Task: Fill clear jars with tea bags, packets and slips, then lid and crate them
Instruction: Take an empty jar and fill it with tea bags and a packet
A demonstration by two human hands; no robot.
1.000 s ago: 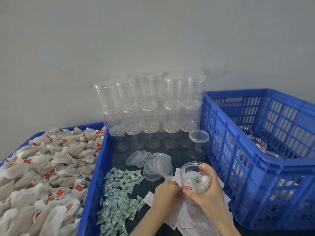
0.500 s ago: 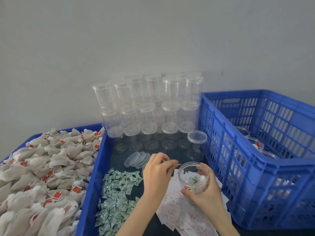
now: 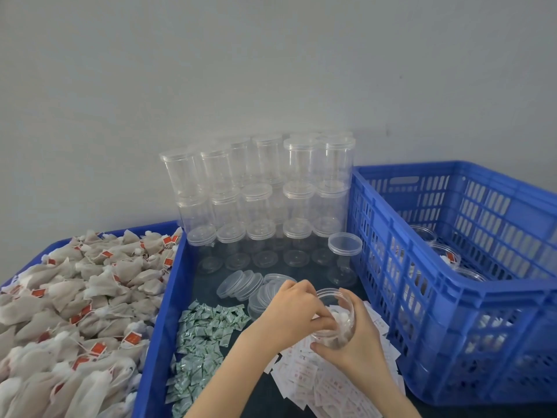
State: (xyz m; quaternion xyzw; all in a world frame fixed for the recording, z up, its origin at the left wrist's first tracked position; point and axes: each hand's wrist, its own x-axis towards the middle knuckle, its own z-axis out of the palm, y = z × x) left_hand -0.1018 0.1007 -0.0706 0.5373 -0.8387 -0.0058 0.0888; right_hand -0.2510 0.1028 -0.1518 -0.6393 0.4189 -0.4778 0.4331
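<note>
Fingers: left hand [image 3: 294, 312] reaching into the open jar [image 3: 334, 319], grasp hidden; right hand [image 3: 352, 336] wrapped round it.
Tea bags [image 3: 75, 312]: heaped, plenty left.
Lids [image 3: 241, 283]: loose, jar uncapped.
Crate [image 3: 452, 267]: few jars in.

Small packing workshop: bulk tea bags [image 3: 75, 303] in a tray at 9 o'clock, stacked empty jars [image 3: 259, 191] at 12, blue crate [image 3: 452, 267] at 3, bare grey wall [image 3: 271, 70].
</note>
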